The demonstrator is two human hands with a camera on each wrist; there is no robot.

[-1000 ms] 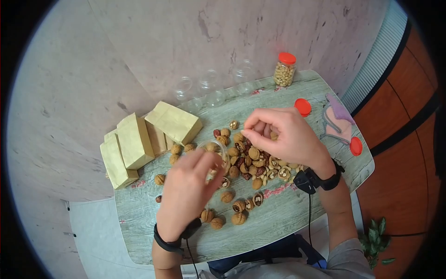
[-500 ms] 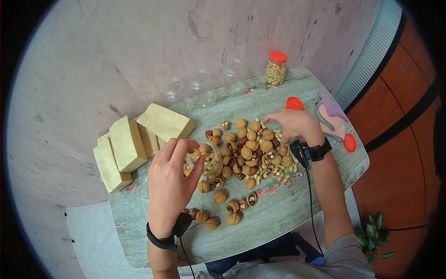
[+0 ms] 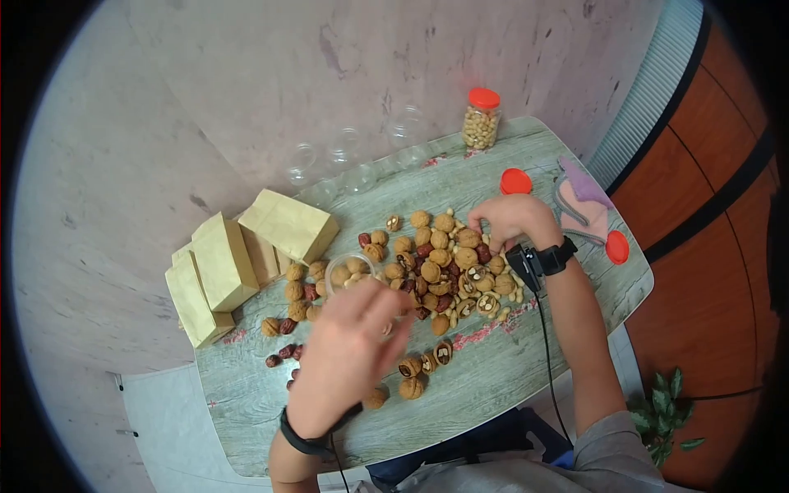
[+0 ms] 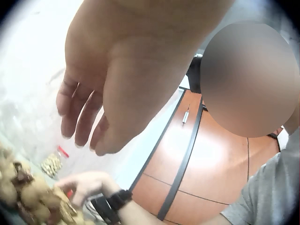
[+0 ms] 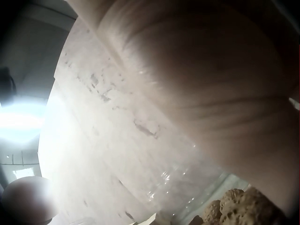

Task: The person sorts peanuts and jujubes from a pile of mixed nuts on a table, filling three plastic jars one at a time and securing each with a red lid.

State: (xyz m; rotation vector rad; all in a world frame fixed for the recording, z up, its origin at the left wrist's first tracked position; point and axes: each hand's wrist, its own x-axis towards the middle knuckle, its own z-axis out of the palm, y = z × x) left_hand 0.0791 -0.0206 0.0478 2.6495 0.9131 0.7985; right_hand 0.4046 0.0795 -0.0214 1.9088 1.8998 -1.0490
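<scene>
My left hand [image 3: 349, 349], blurred in the head view, hovers just in front of an open clear jar [image 3: 328, 274] with nuts inside, partly covering it. In the left wrist view that hand's [image 4: 126, 70] fingers hang loosely bent, with nothing visible between them. My right hand [image 3: 522, 220] reaches down at the right side of a pile of walnuts [image 3: 465, 258], red dates [image 3: 483, 252] and peanuts [image 3: 504, 315]. Its fingertips are partly hidden there, and any hold is not visible. The right wrist view shows mostly palm [image 5: 201, 84], with walnuts [image 5: 246, 206] below.
Paper bags [image 3: 222, 263] stand at the left. Clear jars [image 3: 345, 152] and a red-lidded jar of peanuts [image 3: 481, 123] line the back edge. Red lids [image 3: 516, 181] and a pink and purple cloth [image 3: 584, 215] lie at the right. Loose walnuts [image 3: 411, 388] lie near the front.
My right hand has moved from above the pile down to its right side. My left hand drew back from the jar, then came forward and right again. The head view has shifted slightly.
</scene>
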